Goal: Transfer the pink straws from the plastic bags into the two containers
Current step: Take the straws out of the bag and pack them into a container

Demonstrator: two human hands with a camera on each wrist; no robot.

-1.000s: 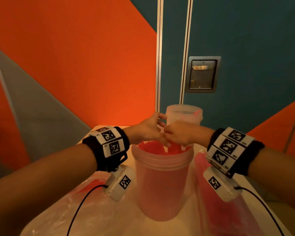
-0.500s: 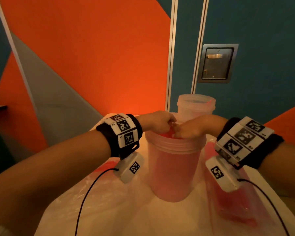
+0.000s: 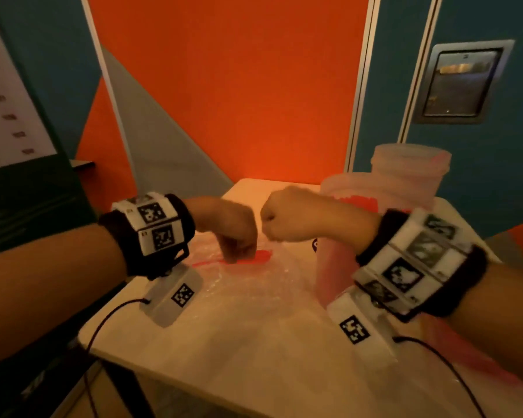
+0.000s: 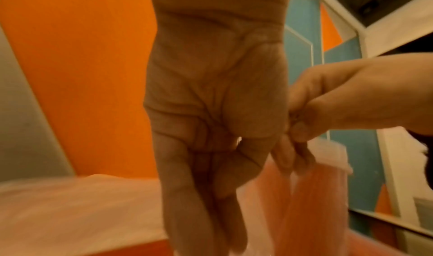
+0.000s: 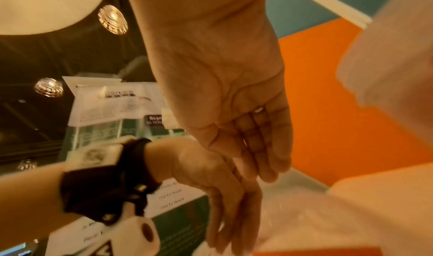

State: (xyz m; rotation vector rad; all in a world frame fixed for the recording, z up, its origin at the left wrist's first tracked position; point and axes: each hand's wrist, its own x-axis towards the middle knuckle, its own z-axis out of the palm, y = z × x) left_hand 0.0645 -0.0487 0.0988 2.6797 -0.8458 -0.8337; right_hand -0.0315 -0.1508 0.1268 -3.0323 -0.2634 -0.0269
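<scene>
Left hand (image 3: 227,227): fingers straight, pointing down, tips on the crinkled plastic bag (image 3: 248,285) left of the near container (image 3: 329,267). Right hand (image 3: 287,218) hovers just beside it, knuckles up. I cannot tell whether it pinches anything.

Half a second ago both hands were at the near container's mouth; now both are off to its left, over the bag.

My read: one batch delivered, next pickup starting. A few pink straws (image 3: 258,256) remain in that bag. The near container already shows pink inside. Far container (image 3: 411,167) stands behind it.

Pink straws (image 3: 261,255) lie in a crumpled plastic bag (image 3: 254,285) beside two containers (image 3: 360,200).
</scene>
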